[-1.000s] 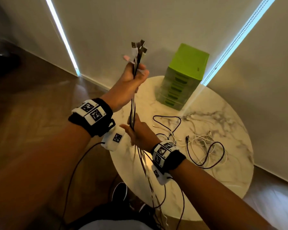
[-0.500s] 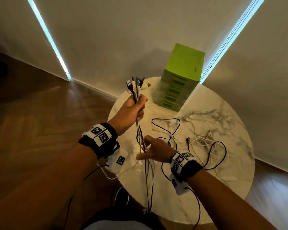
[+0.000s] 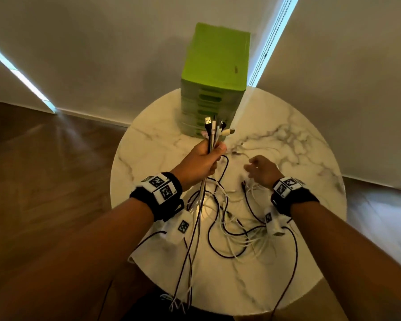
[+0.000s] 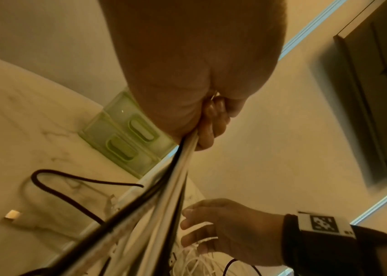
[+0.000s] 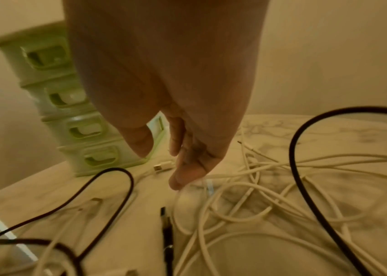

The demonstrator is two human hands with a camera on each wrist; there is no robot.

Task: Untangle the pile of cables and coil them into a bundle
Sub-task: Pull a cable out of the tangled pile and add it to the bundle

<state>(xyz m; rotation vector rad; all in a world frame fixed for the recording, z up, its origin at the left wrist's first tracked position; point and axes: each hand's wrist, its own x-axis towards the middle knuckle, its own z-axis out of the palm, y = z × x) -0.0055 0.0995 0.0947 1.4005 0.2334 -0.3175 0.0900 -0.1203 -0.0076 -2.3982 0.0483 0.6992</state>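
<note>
My left hand point(image 3: 203, 158) grips a bunch of black and white cables point(image 3: 212, 140) in its fist, plug ends sticking up above the thumb. The strands point(image 4: 171, 186) run down from the fist point(image 4: 187, 84) and hang over the table's near edge. My right hand point(image 3: 261, 169) hovers right of it with relaxed fingers point(image 5: 182, 175), one fingertip close to a white strand; it grips nothing. Beneath it a loose tangle of white and black cables point(image 3: 239, 230) lies on the round marble table point(image 3: 148, 154), also seen as white loops point(image 5: 258, 196) in the right wrist view.
A green stack of small drawers point(image 3: 214, 63) stands at the table's far edge against the wall. A black plug point(image 5: 166, 224) and a black cable loop point(image 5: 107, 186) lie near the right hand. Dark wood floor surrounds the table.
The left hand has come down with its bunch of cables. The right hand has let go of the hanging strands and moved right, over the tangle on the table.
</note>
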